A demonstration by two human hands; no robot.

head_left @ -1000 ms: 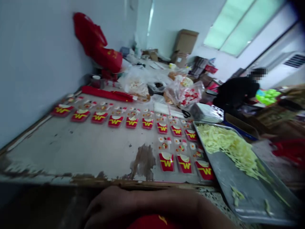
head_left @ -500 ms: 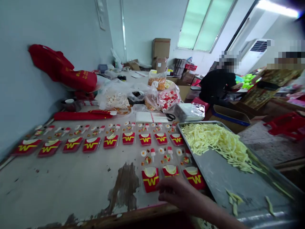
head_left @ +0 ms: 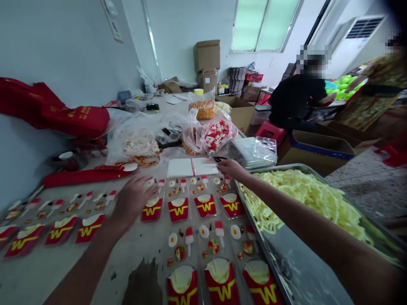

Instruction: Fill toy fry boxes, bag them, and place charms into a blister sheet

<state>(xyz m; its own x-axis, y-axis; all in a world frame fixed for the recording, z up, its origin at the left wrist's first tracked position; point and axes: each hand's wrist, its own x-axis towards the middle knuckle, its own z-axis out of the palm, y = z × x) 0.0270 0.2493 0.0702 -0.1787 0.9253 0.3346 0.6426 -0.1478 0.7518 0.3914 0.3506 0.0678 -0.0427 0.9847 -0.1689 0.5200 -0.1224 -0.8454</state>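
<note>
Toward the desk's (head_left: 25,279) right edge, the white stack (head_left: 182,167) looks light, edge-pinchable; left hand (head_left: 135,197) spread, right hand's (head_left: 233,168) grip unclear.

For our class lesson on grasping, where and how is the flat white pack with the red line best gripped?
Probably pinch the white pack by its right end, coming from the right: it lies flat and wide, and the right hand is beside that end.

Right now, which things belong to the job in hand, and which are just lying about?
Likely in the job: red packets, yellow strips, metal tray, white bundle by the right hand.

Likely lying about: stacked cardboard boxes, red cloth.
</note>
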